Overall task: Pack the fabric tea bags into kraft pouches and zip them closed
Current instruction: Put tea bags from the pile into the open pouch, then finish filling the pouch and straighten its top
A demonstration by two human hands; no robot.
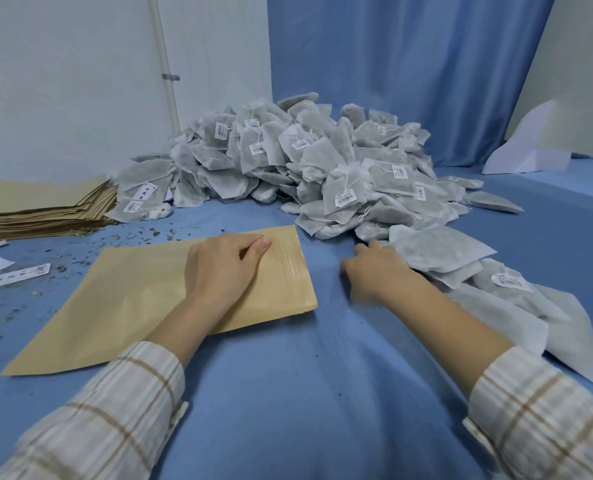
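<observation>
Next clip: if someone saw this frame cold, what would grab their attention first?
Most likely the big heap of grey fabric tea bags piled on the blue cloth at centre back, spilling toward the right hand. Next, the flat kraft pouch in the left foreground, with the left hand pressing near its zip end. A stack of spare pouches sits at the far left.

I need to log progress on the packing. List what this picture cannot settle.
- Kraft pouch contents: opaque paper, left hand over it; head view.
- Right hand fingertips: tucked under a tea bag.
- Tea bag labels: too small to read.
- Pouch stack: cut by left edge.
</observation>
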